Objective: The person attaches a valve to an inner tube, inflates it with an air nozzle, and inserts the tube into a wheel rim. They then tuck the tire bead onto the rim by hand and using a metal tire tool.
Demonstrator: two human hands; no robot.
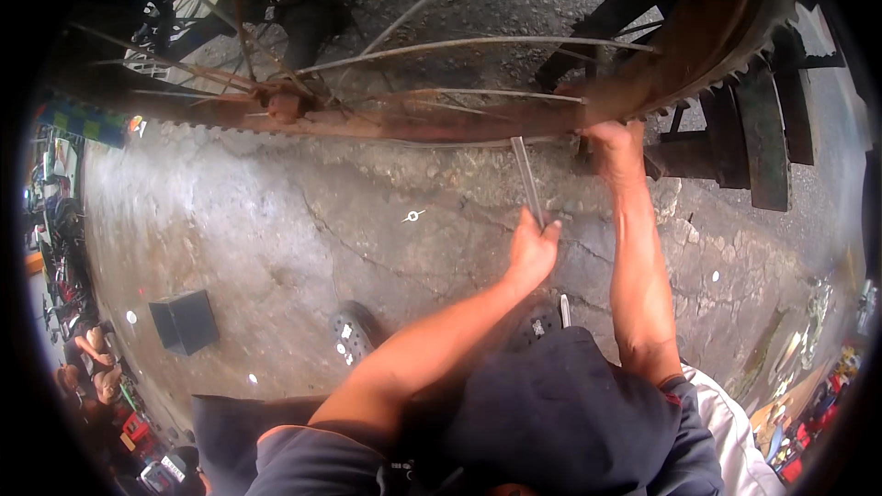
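A large spoked wheel [432, 124] with a rusty rim and a knobby tire stretches across the top of the view. My left hand [535, 246] is closed around a flat metal tire lever [526, 174], whose far end meets the wheel's lower edge. To the right, my right hand [614, 136] grips the wheel's edge; its fingertips are partly hidden behind the rim. Rusty spokes [478, 41] run from the hub [283, 103] at the left toward the rim.
Dark metal stand parts [749, 133] stick out beside the wheel at right. A dark box [184, 321] sits on the stained concrete floor [276, 248] at left. My clogs [354, 331] are below, with a pale metal strip [565, 310] by one. Another person [96, 358] appears at far left.
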